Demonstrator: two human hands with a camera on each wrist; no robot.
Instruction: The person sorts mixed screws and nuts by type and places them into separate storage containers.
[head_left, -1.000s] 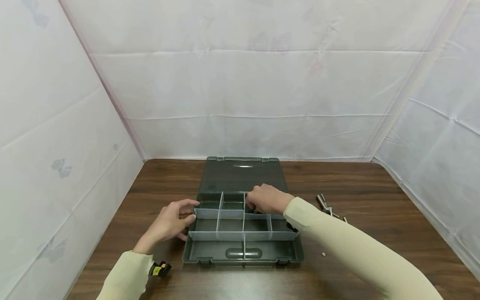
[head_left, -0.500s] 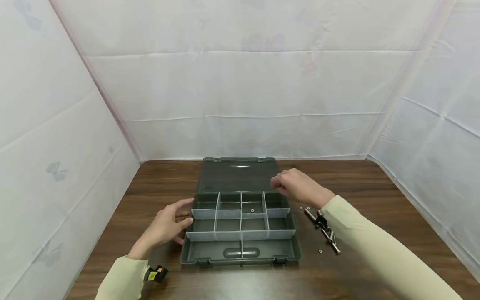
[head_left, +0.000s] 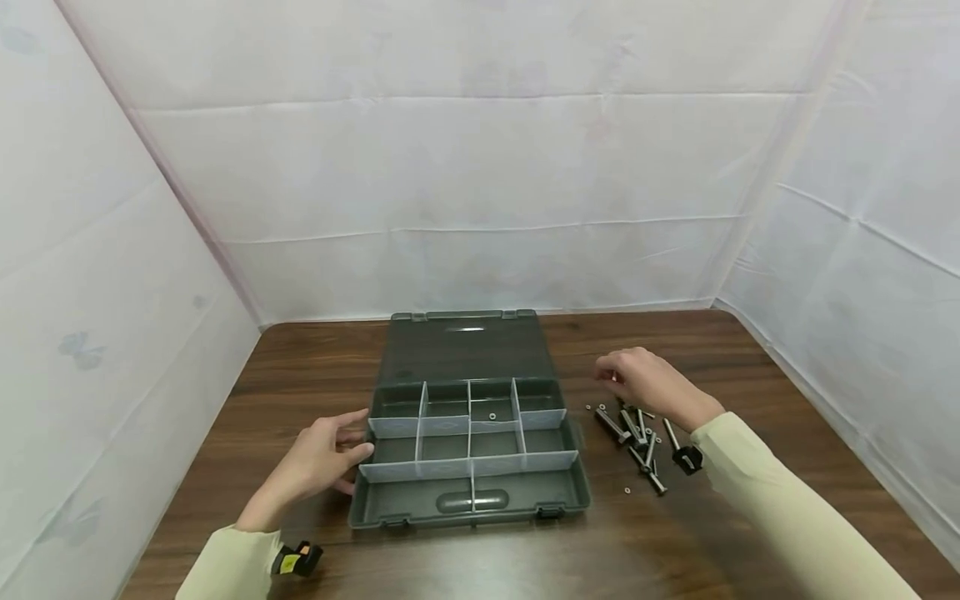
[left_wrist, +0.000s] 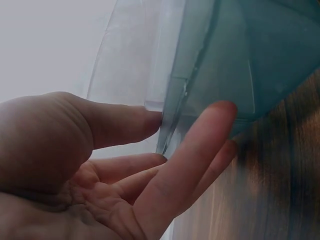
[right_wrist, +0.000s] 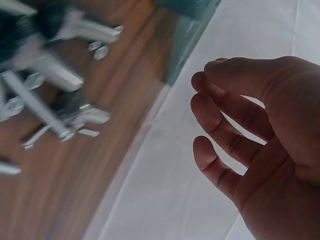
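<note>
A dark translucent compartment box (head_left: 472, 505) lies with its lid (head_left: 465, 350) folded back behind it. My left hand (head_left: 318, 458) holds the box's left wall; in the left wrist view the thumb (left_wrist: 130, 122) lies on one side of the edge and the fingers on the other. One small nut (head_left: 492, 416) sits in a back-row compartment, third from the left. My right hand (head_left: 652, 383) hovers at the far side of a pile of metal bolts (head_left: 641, 437). Its fingers are loosely bent, with nothing visible between them in the right wrist view.
Several small nuts lie loose around the bolts, and a single nut (head_left: 627, 491) is nearer the front. White sheeting (head_left: 480, 167) encloses the wooden table (head_left: 315, 358) at the back and sides.
My right hand has moved from the box's back compartments rightward to the bolt pile. A nut now shows in the compartment where it was. The left hand has stayed at the box's side.
</note>
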